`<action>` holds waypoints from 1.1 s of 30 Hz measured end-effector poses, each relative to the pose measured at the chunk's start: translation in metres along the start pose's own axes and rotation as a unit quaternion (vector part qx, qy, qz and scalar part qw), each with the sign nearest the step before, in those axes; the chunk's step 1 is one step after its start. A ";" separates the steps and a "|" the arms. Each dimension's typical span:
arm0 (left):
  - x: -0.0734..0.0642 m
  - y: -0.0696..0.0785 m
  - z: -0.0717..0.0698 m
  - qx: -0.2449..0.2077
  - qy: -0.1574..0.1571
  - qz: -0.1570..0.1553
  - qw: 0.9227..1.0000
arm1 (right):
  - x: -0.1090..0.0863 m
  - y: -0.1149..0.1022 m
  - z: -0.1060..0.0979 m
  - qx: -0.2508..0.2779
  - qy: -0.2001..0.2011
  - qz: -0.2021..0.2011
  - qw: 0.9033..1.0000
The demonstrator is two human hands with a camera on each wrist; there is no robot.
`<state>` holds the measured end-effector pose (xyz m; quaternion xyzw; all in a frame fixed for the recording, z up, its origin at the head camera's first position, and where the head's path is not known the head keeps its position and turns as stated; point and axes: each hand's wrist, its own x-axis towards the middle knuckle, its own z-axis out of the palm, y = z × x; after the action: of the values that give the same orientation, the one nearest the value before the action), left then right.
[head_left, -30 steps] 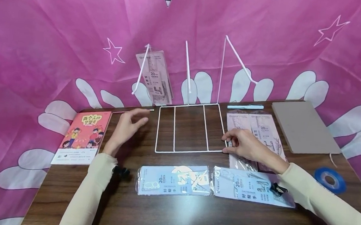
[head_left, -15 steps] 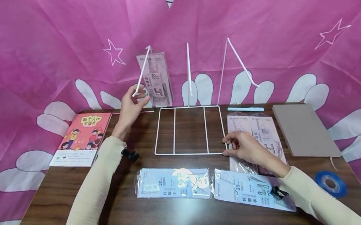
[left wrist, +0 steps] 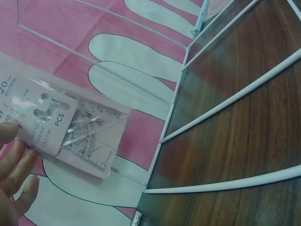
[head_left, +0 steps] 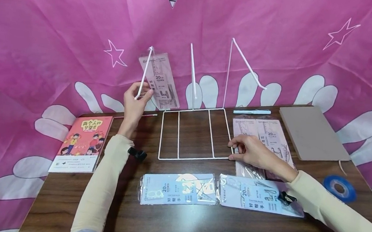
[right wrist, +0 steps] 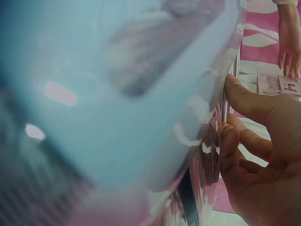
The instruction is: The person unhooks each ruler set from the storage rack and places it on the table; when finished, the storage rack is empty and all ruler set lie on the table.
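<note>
A white wire display rack (head_left: 186,157) stands on the table, its base flat and three hooked arms rising at the back. From its left arm hangs a clear packet of rulers (head_left: 162,79), marked 20 cm. My left hand (head_left: 136,103) pinches the left edge of this packet, thumb on its printed face; the left wrist view shows the packet (left wrist: 89,136) tilted beside the fingers. My right hand (head_left: 252,150) grips the right side rail of the rack's base between thumb and fingers. Packaging film close to the camera fills much of the right wrist view.
Two blue ruler packets (head_left: 178,189) (head_left: 258,195) lie in front of the rack; two pinkish ones (head_left: 274,137) lie under and beside my right hand. Around them are a red book (head_left: 86,137), a pencil (head_left: 150,115), a light-blue pen (head_left: 252,111), a grey notebook (head_left: 314,133) and blue tape (head_left: 328,183).
My left hand has risen from over the table to the hanging packet and taken hold of its edge. The packet's lower end has shifted slightly right. My right hand stays on the rack.
</note>
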<state>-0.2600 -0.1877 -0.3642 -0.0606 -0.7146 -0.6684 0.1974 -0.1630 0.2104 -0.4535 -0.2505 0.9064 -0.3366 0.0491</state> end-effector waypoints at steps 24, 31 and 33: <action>0.014 -0.026 0.005 -0.009 -0.024 -0.014 1.000 | -0.001 -0.001 0.000 0.012 -0.003 0.002 1.000; 0.003 -0.020 0.000 -0.008 -0.038 0.003 0.999 | -0.001 -0.001 0.000 0.013 -0.002 0.001 1.000; 0.001 -0.018 -0.002 -0.003 -0.041 0.007 0.999 | -0.001 -0.001 0.000 0.012 -0.002 0.001 1.000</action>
<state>-0.2669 -0.1911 -0.3808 -0.0935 -0.7196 -0.6662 0.1720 -0.1619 0.2107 -0.4527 -0.2499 0.9022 -0.3474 0.0539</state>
